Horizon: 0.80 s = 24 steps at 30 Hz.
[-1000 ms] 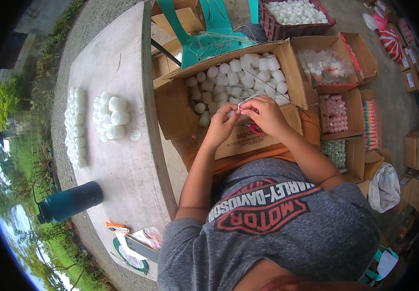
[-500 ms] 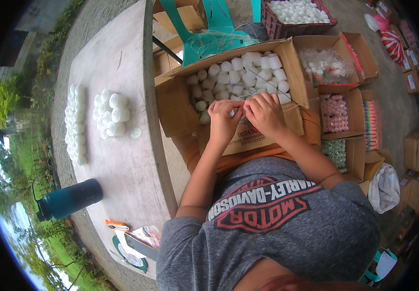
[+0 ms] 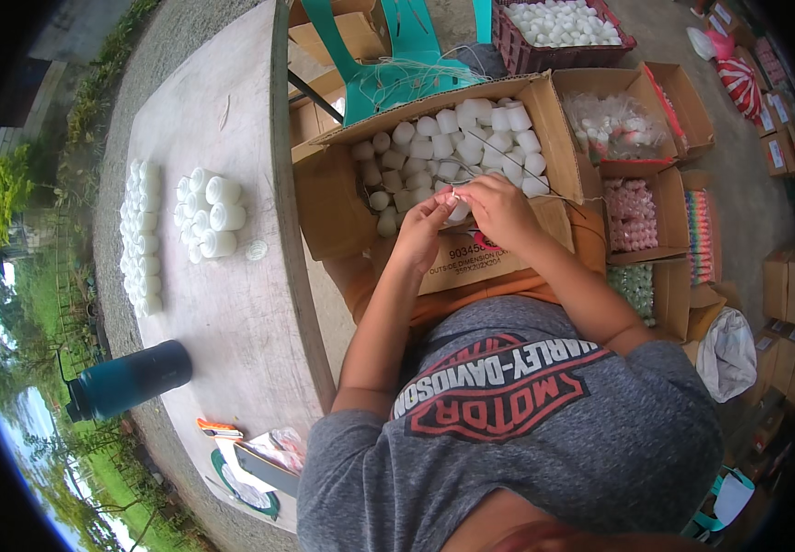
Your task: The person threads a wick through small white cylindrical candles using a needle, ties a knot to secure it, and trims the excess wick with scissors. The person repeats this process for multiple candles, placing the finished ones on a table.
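My left hand [image 3: 425,226] and my right hand [image 3: 502,210] meet over the near side of an open cardboard box [image 3: 333,212] on my lap. Fingers of both hands are pinched together around something small and pale, too small to name. Just below the fingertips shows a white piece, partly covered by the hands. Inside the box lie many short white cylinders [image 3: 443,145] with rounded edges. Thin grey cords [image 3: 537,173] cross over them close to my right hand. A small pink spot [image 3: 485,240] shows under my right hand, against the box flap.
On the pale table [image 3: 259,359] at left stand stacked white cylinders [image 3: 223,218], a dark teal bottle [image 3: 140,377] and an orange-handled cutter [image 3: 220,428]. A green chair [image 3: 406,92] with loose cords is beyond the box. At right are cartons of pink pieces [image 3: 632,216] and a crate [image 3: 618,57].
My hands have drawn closer and turned, the left fingertips shifting slightly right. A white piece now shows below them. The view has shifted slightly.
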### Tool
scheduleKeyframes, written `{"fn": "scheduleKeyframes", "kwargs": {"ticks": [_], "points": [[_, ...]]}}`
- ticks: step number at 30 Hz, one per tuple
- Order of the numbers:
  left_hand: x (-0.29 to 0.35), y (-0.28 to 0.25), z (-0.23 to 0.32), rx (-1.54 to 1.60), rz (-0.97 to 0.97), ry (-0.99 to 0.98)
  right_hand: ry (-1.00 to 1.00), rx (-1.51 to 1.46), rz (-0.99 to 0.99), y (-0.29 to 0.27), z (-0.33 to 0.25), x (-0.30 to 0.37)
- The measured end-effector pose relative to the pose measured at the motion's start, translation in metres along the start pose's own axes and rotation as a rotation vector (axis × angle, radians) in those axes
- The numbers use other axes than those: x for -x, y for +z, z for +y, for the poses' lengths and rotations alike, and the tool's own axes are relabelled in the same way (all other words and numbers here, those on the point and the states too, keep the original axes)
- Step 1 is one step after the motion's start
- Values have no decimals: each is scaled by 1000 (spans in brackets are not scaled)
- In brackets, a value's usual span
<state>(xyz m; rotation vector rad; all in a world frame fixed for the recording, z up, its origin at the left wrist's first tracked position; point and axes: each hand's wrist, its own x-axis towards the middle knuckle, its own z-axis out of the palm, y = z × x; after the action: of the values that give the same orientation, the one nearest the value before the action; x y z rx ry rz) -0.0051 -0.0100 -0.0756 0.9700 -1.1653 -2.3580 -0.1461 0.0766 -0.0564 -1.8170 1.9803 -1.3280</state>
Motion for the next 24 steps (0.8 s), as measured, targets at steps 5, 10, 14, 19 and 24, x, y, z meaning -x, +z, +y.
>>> {"fn": "scheduleKeyframes", "kwargs": {"ticks": [5, 10, 14, 19, 24], "points": [[-3, -2, -11, -309, 114, 279, 169, -109, 2, 0, -7, 6], [10, 16, 2, -1062, 304, 495, 285, -184, -26, -1, -10, 3], [11, 24, -2, -1190, 316, 679, 286, -244, -56, 13, 3, 10], [14, 26, 5, -1213, 360, 779, 2, -60, 119, 23, 6, 7], [9, 17, 1, -1256, 414, 844, 847, -876, -94, 25, 8, 10]]}}
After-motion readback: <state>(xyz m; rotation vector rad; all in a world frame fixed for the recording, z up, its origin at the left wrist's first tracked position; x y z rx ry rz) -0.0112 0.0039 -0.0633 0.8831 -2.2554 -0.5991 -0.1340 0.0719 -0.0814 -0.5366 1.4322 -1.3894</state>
